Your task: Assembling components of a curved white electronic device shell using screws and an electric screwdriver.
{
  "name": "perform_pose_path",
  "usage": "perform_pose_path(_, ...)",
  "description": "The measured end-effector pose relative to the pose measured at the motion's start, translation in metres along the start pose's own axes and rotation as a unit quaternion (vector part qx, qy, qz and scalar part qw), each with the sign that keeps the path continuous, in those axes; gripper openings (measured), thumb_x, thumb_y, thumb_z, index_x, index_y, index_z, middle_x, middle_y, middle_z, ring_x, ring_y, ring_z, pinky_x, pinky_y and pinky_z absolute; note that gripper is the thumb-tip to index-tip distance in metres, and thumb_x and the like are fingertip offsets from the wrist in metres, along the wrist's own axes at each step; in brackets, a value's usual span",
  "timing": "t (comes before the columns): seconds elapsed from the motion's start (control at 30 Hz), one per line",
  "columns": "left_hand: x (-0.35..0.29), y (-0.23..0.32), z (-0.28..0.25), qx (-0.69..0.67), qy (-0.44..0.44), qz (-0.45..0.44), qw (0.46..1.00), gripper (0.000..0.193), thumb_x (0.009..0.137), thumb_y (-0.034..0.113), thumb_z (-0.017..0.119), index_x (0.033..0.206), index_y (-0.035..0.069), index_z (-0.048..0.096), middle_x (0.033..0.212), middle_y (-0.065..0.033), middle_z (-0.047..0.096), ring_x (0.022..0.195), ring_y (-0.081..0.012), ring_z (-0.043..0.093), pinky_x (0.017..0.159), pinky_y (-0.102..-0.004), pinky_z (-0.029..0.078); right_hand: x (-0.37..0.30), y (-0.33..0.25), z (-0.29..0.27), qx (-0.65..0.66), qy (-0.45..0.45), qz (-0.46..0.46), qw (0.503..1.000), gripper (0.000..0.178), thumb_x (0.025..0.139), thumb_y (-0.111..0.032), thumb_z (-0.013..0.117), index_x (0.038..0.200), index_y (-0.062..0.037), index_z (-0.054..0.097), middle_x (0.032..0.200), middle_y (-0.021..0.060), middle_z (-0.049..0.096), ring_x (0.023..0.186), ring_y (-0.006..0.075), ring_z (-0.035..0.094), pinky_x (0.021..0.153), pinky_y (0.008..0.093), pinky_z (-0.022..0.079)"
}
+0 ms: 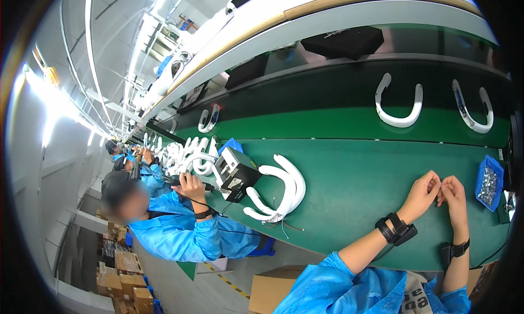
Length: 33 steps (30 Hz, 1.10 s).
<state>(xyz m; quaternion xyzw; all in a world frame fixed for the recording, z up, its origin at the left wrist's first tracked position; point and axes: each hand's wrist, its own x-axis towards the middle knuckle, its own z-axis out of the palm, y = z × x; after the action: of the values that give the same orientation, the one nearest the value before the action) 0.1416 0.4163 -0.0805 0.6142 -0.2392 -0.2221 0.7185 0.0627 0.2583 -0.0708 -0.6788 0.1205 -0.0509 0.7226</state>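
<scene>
Fingertips of both hands, left point(423, 193) and right point(453, 193), pinch together over smooth green table point(349, 188), contents unseen.

From my remote seat I saw my left hand point(423, 193) and right hand point(454, 193) pinched together, fingertips touching, above the green bench point(349, 177), a blue tray of small metal parts point(488, 182) just beside them, white U-shaped bands point(281, 191) lying near a co-worker's hand point(190, 187).
</scene>
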Motion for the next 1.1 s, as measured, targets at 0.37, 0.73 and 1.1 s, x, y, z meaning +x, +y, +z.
perform_pose_path(0.37,0.000,-0.004,-0.007,0.024,-0.002,0.024,0.999,0.008,0.108,0.006,0.059,0.102,0.001,0.055,0.086,-0.0043,0.063,0.076,-0.0106,0.060,0.071,-0.0293,0.052,0.003,0.001,0.007,-0.006,0.000,-0.005,1.000,0.012,0.110,-0.014,0.056,0.103,-0.0049,0.058,0.081,0.0006,0.061,0.070,0.0082,0.059,0.061,0.0247,0.050)
perform_pose_path(0.73,-0.001,-0.003,-0.007,0.027,0.000,0.040,0.999,0.006,0.107,0.004,0.059,0.104,0.001,0.055,0.087,-0.0052,0.063,0.077,-0.0121,0.060,0.072,-0.0303,0.052,0.003,0.002,0.006,-0.007,-0.005,0.000,1.000,0.012,0.111,-0.014,0.055,0.103,-0.0055,0.058,0.082,0.0003,0.061,0.070,0.0081,0.059,0.061,0.0245,0.050)
perform_pose_path(1.1,-0.001,-0.002,-0.008,0.017,-0.007,0.021,1.000,0.005,0.107,0.003,0.058,0.104,0.000,0.055,0.088,-0.0051,0.063,0.078,-0.0117,0.060,0.072,-0.0295,0.052,0.003,0.004,0.007,-0.002,0.000,-0.001,1.000,0.013,0.111,-0.015,0.056,0.102,-0.0058,0.058,0.082,0.0003,0.061,0.071,0.0081,0.059,0.061,0.0246,0.050)
